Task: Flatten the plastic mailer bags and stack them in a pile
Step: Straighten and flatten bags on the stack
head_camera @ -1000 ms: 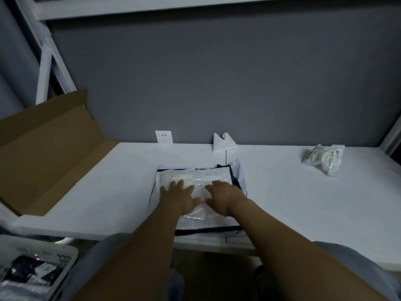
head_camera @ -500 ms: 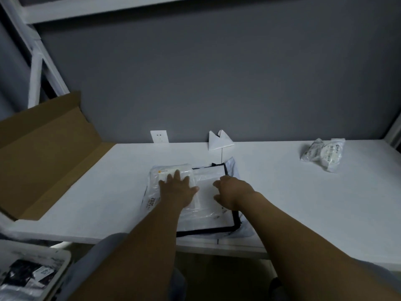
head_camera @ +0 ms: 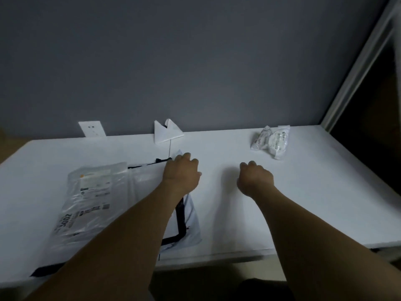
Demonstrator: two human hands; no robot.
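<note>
On white table [head_camera: 303, 203] by grey wall [head_camera: 195, 61], left hand [head_camera: 181, 173] presses mailer pile [head_camera: 97, 203]; right hand [head_camera: 255, 178] hangs loosely curled, empty.

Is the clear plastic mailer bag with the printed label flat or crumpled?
Flat: the clear plastic mailer bag lies spread over a black-edged white bag, label up.

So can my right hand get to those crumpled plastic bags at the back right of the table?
Probably yes: the right hand holds nothing, and only bare table lies between it and the crumpled plastic bags.
</note>
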